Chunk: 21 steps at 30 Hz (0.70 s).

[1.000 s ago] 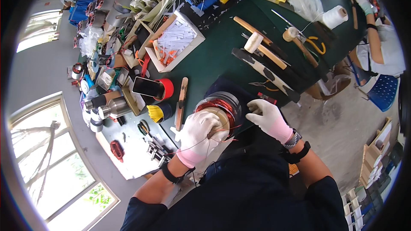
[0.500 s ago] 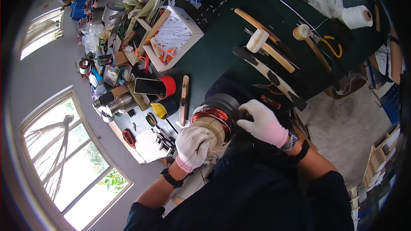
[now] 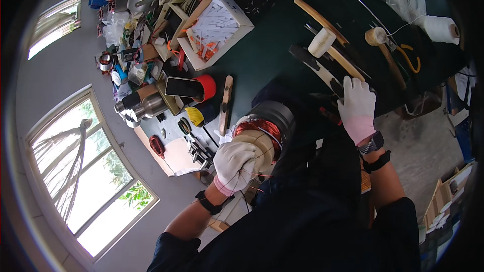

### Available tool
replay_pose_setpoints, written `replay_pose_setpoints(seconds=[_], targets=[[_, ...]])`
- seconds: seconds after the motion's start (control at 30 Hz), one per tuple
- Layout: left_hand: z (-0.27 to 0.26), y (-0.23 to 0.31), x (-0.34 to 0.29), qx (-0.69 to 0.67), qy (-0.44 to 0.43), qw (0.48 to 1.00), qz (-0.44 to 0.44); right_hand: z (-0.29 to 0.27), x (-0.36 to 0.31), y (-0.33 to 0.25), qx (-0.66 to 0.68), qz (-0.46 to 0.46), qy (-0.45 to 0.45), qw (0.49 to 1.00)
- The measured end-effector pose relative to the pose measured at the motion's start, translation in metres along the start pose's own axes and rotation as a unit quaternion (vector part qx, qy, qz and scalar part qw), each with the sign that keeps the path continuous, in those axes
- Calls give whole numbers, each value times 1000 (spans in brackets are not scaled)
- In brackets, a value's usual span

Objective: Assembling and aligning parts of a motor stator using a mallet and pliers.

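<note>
A motor stator with a dark cylindrical shell (image 3: 279, 116) and red-brown copper windings (image 3: 267, 130) lies in front of me. A cream ring (image 3: 263, 147) sits at its near end. My left hand (image 3: 234, 165), in a white glove, is closed beside this ring, with thin wires (image 3: 263, 175) running from its curled fingers. My right hand (image 3: 359, 102), gloved too, lies over the near end of a flat bar (image 3: 317, 70) patched in black. Its fingers are stretched out; their undersides are hidden.
Beyond the bar lie a white-headed mallet (image 3: 322, 43), another mallet (image 3: 377, 36), yellow-handled scissors (image 3: 411, 58) and a white thread spool (image 3: 441, 29). At left stand a box of white strips (image 3: 217, 25), a red-rimmed tube (image 3: 207, 88) and a wooden-handled tool (image 3: 226, 103).
My right hand has left the stator's side and moved right and away onto the bar. My left hand stays at the ring. The view has shifted slightly.
</note>
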<state>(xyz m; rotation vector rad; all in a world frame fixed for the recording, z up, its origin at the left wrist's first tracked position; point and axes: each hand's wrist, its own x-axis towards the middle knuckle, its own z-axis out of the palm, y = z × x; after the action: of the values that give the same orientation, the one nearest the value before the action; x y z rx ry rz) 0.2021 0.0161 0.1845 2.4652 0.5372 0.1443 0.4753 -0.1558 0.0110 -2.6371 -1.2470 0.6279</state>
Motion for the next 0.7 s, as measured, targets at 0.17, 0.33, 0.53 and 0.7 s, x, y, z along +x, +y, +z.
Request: replay_pose_setpoints(seconds=[0.17, 0.33, 0.53, 0.7], targets=[[4, -5, -4, -12, 14, 1000, 15, 25, -3, 6, -56, -6, 18, 998], [5, -4, -4, -23, 31, 999, 12, -22, -28, 0, 219, -6, -11, 976], [-3, 2, 6, -10, -13, 996, 90, -45, -115, -75, 518, 96, -169, 833], [-9, -19, 19, -9, -189, 945, 269, -36, -151, -97, 435, 28, -207, 876]])
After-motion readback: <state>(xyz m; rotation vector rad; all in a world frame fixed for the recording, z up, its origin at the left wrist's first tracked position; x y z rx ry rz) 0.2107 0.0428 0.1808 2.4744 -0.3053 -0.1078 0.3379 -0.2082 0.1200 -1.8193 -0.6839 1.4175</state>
